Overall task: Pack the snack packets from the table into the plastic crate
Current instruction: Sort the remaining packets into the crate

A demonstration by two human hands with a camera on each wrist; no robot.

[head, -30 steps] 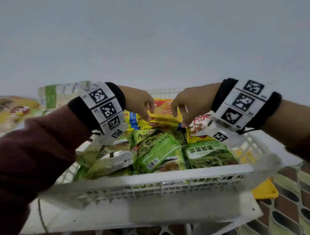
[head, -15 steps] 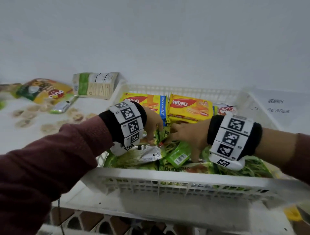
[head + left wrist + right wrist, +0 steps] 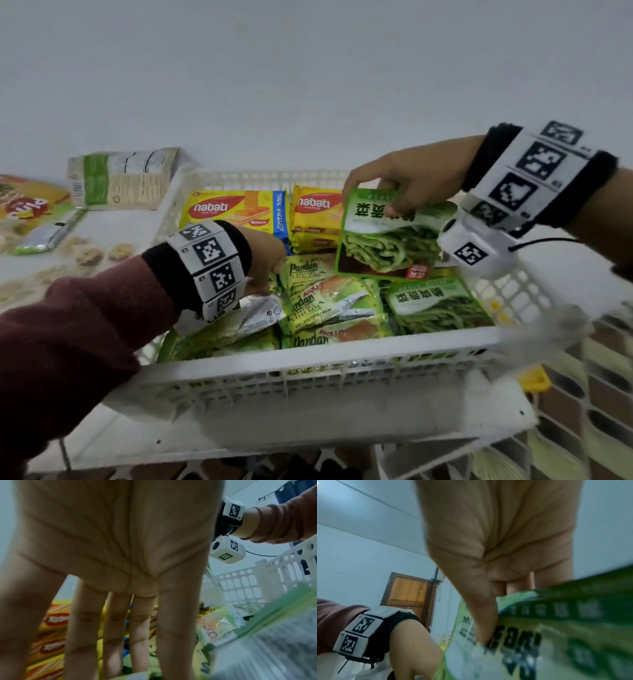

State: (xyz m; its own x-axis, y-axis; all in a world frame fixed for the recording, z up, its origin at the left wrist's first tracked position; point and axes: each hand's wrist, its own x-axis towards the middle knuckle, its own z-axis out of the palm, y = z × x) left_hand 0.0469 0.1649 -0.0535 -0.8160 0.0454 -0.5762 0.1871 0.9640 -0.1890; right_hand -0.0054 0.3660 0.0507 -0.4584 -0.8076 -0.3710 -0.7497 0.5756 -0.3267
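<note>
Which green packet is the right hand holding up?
Find the white crate full of snacks. Above its right side, the right hand pinches the top edge of a green packet picturing green strips. A matching packet lies flat below it; only the held one is lifted clear of the pile.

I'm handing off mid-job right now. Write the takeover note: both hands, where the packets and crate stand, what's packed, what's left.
Right hand: pinches the top edge of a green noodle packet, lifted above the crate.
Left hand: fingers straight, down among the Pandan cake packets; holds nothing.
Done: two Nabati wafer packs at the crate's far side, Pandan packets and another green noodle packet inside.
Left: settle the held packet; a pale green-striped packet and an orange snack bag lie on the table.
</note>
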